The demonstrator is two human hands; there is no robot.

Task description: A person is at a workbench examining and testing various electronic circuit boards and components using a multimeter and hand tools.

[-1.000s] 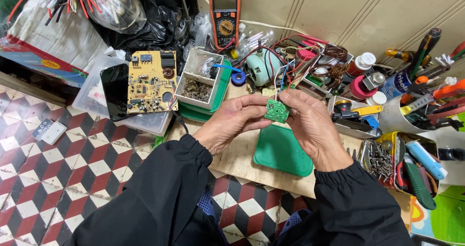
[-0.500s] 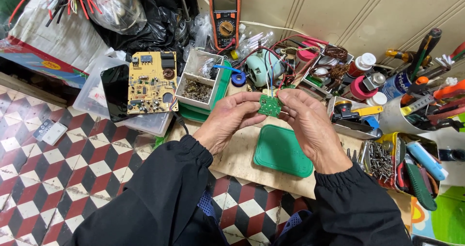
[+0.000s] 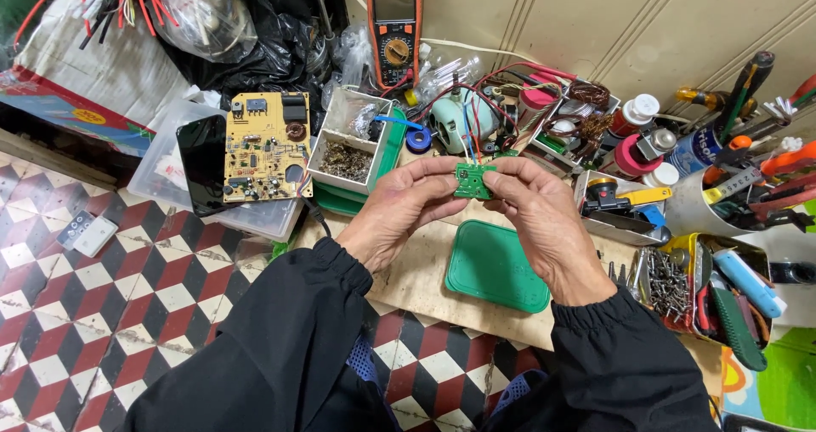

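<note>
A small green circuit board [image 3: 473, 179] with thin coloured wires running up from it is held between both hands above a wooden board [image 3: 425, 270]. My left hand [image 3: 399, 207] pinches its left edge. My right hand [image 3: 544, 224] grips its right edge with thumb and fingers. Below the hands lies a green plastic lid [image 3: 495, 266]. Both arms wear black sleeves.
A yellow circuit board [image 3: 265, 147] and a black phone [image 3: 204, 162] rest on a clear plastic box. An orange multimeter [image 3: 395, 28] leans on the wall. A compartment tray [image 3: 348, 143], a small motor [image 3: 459, 117], tool tubs [image 3: 705, 287], bottles and screwdrivers crowd the right.
Both hands have lifted the green board slightly up and away, and turned it so its flat face shows more.
</note>
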